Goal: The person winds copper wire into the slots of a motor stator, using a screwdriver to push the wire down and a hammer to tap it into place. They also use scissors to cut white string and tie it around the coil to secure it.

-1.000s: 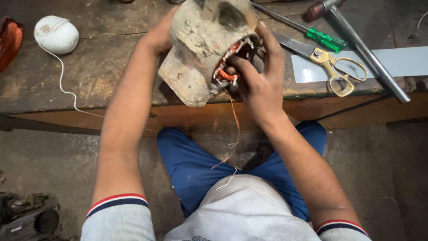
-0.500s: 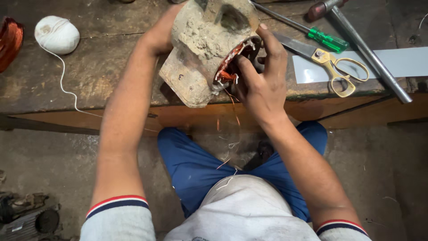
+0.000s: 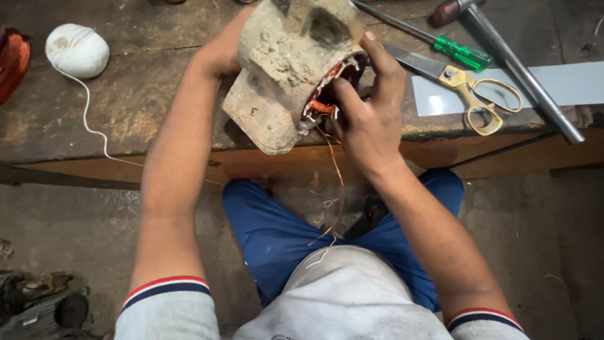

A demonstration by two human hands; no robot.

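Now right hand [image 3: 368,119] pinching copper winding [image 3: 322,106]; left hand [image 3: 223,53] gripping motor stator [image 3: 290,69].

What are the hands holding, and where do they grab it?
A dirty motor stator housing. The left hand steadies its far side; the right hand grips its open end, fingers at the copper windings.

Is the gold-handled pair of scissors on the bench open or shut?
Shut: the scissors lie flat on the workbench, blades together in one strip, handle loops close side by side.
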